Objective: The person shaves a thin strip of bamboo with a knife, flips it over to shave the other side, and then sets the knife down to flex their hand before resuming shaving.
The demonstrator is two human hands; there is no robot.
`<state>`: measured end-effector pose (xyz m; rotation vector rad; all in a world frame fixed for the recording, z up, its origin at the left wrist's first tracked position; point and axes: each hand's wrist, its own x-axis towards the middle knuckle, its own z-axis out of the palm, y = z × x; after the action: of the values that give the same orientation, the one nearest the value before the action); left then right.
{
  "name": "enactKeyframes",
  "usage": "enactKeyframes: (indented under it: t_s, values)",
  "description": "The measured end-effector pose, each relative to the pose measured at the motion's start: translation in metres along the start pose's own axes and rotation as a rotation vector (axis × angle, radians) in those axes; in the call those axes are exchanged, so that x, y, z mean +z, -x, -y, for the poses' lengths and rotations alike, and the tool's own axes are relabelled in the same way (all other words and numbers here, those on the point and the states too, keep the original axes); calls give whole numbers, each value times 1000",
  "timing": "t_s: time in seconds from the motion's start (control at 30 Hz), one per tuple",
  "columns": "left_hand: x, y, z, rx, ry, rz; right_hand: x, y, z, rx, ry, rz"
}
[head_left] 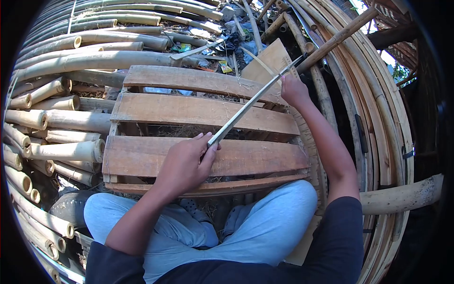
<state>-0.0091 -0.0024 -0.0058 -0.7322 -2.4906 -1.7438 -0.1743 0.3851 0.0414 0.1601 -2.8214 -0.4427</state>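
Note:
A long, narrow bamboo strip (250,102) runs diagonally above the slatted wooden bench (203,108). My left hand (189,156) is closed around its near end, over the bench's front slats. Up at the far end, my right hand (294,90) is closed with its fingertips at the strip. A dark, blade-like tip (298,60) shows just beyond those fingers, and I cannot tell which hand's piece it belongs to. Close by, a thin pale sliver (257,59) slants away up and left. My legs (269,222) are bent at the bench's near side.
Cut bamboo poles (71,120) are piled along the left and back. Long planks and split lengths (378,118) line the right side, with a thick pole (402,196) sticking out across them. Behind the bench lie a flat board (272,59) and scattered litter (225,66).

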Motion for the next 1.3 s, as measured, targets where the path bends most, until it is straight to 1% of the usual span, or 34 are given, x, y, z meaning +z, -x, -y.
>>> enactKeyframes:
  t_s: [0.07, 0.1, 0.13, 0.17, 0.2, 0.23, 0.3, 0.33, 0.37, 0.4, 0.43, 0.47, 0.5, 0.53, 0.6, 0.63, 0.67, 0.73, 0.77, 0.83, 0.87, 0.93, 1.07, 1.1, 1.13, 1.2, 1.23, 1.27, 1.3]
  values:
    - [-4, -1, -2, -41, 17, 19, -8, 4, 23, -166, -157, -15]
    - [-6, -2, -5, -44, 15, 16, -9, 6, 26, -226, -179, 0]
    - [-8, -3, -11, -81, -18, 45, -7, 5, 28, -227, -183, 1]
    - [-9, -4, -15, -114, -53, 81, -6, 4, 29, -143, -142, -2]
    - [-10, -3, -13, -103, -63, 89, -6, 4, 30, -54, -99, -11]
    - [-10, -1, -9, -104, -49, 95, -18, 10, 42, -45, -101, -21]
    - [-9, -2, -6, -112, -26, 85, -39, 25, 66, -323, -235, 78]
    - [-9, -2, -7, -100, -23, 65, -32, 19, 57, -325, -234, 83]
    - [-6, -1, -8, -86, -16, 53, -19, 11, 40, -166, -184, 76]
    - [-3, 1, -7, -78, -10, 59, -23, 9, 34, -5, -128, 60]
    - [-1, 2, -5, -59, -4, 32, -25, 16, 32, 1, -118, 54]
    - [-1, 2, -2, -40, 0, 1, -25, 27, 35, -121, -183, 22]
    - [-5, 2, -4, -41, -28, 19, -29, 28, 39, -259, -246, -6]
    - [-5, 2, -4, -49, -21, 4, -28, 23, 37, -277, -242, -2]
    - [-4, 1, -6, -59, -79, 40, -15, 26, 26, -220, -286, -45]
    - [-3, 1, -5, -53, -85, 44, -11, 18, 20, -52, -200, -96]
    - [-1, 2, -2, -34, -51, 23, -5, 23, 17, -46, -203, -102]
    - [-4, 0, -2, -19, -16, -11, -25, 30, 40, -309, -258, -63]
    - [-6, 0, -4, -51, -9, 18, -19, 23, 35, -316, -260, -59]
    - [-5, 2, -6, -81, -2, 67, -4, 16, 20, -135, -153, -31]
    - [-3, 2, -6, -77, -26, 61, 0, 18, 16, -121, -152, -32]
    - [-5, -2, -4, -65, -51, 45, -1, 12, 19, -169, -186, -75]
    - [-3, 3, -3, -32, -7, 34, -2, 5, 10, -198, -125, -98]
    - [-3, 2, -2, -4, 5, 13, 8, -1, -12, 25, 12, 5]
    - [-5, 1, -4, -3, 0, 12, 5, 1, -14, 26, 8, 2]
    - [-9, 0, -8, -96, 27, 52, -2, 10, -14, -259, -124, -51]
    - [-9, -1, -7, -101, 30, 38, -7, 18, -8, -276, -164, 10]
    - [-9, -2, -7, -94, 8, 42, -4, 12, -8, -284, -164, 11]
    - [-8, -1, -7, -84, -13, 59, -4, 11, -7, -82, -106, 27]
